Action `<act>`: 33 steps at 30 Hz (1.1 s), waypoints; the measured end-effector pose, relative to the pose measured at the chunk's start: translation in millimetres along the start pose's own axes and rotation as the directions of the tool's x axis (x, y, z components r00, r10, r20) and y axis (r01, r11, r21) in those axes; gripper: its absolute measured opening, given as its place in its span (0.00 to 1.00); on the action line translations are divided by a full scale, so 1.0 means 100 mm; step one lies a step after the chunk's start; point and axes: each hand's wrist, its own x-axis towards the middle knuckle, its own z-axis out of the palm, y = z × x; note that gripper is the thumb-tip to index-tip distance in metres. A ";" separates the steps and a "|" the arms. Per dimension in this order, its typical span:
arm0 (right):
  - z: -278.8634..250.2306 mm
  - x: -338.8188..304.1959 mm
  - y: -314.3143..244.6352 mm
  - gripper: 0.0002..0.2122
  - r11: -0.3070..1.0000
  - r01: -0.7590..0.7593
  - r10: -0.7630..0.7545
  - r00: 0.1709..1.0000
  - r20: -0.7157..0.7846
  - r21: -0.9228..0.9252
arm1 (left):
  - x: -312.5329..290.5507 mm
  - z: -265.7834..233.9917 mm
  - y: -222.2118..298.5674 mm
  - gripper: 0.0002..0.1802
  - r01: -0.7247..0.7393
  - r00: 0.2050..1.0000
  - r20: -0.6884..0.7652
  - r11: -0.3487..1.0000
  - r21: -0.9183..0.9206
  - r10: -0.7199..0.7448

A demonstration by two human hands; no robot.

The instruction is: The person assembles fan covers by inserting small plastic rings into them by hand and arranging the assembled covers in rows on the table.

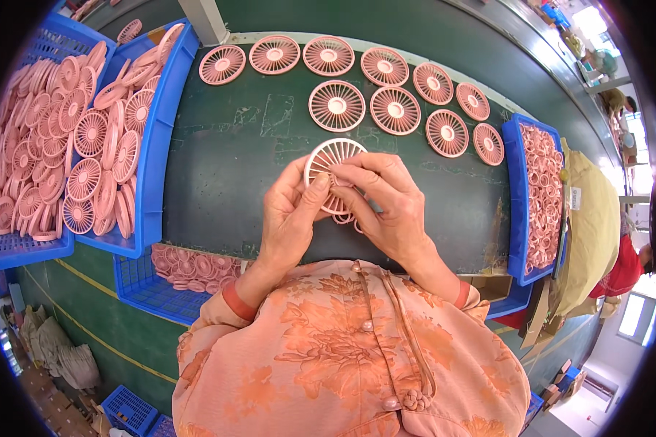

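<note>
In front of my chest I hold a round pink spoked plastic disc (pixel 333 151), like a small fan grille, tilted up. My left hand (pixel 288 215) is closed on its left side, the thumb across the spokes. The fingers of my right hand (pixel 397 207) are pinched together at the middle of the disc; whatever lies between them is hidden. Small pink rings (pixel 343 218) show just under the disc, near the right fingers. Beyond my hands, more spoked discs (pixel 337 105) lie flat in two rows on the dark green table (pixel 219 182).
Blue crates (pixel 169 124) heaped with pink discs stand at the left. A blue bin (pixel 518 197) of small pink rings is at the right, beside a tan sack (pixel 587 226). Below the table's left front sits another blue crate (pixel 149 291) with pink parts.
</note>
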 end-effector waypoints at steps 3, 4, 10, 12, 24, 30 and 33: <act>-0.04 0.05 -0.12 0.12 0.998 -0.048 0.048 0.999 -0.006 -0.027 | -0.01 0.06 0.10 0.18 0.116 0.992 -0.061 0.992 0.057 -0.113; -0.05 0.05 -0.12 0.11 0.998 -0.061 0.061 0.998 0.000 -0.011 | 0.00 -0.01 0.04 0.17 0.117 0.993 -0.015 0.993 0.022 -0.116; -0.07 -0.02 -0.02 0.10 0.999 0.048 -0.048 0.998 0.042 -0.002 | 0.01 -0.11 -0.04 0.16 0.153 0.988 0.035 0.988 0.009 -0.153; -0.09 -0.06 -0.02 0.11 0.997 0.068 -0.069 0.995 0.072 0.024 | -0.05 -0.12 0.02 0.17 0.234 0.972 0.046 0.972 -0.036 -0.232; -0.13 0.01 -0.02 0.11 0.995 0.092 -0.097 0.988 0.120 0.051 | 0.12 -0.19 0.23 0.18 0.106 0.970 0.196 0.975 0.196 -0.145; -0.38 0.11 0.03 0.13 0.979 -0.201 0.202 0.974 -0.105 0.025 | 0.29 -0.33 0.57 0.15 -0.221 0.956 -0.029 0.781 0.585 0.293; -0.36 -0.09 0.42 0.09 0.955 -0.274 0.273 0.962 -0.022 -0.111 | 0.39 -0.61 0.52 0.10 -0.221 0.944 -0.089 0.809 0.545 0.318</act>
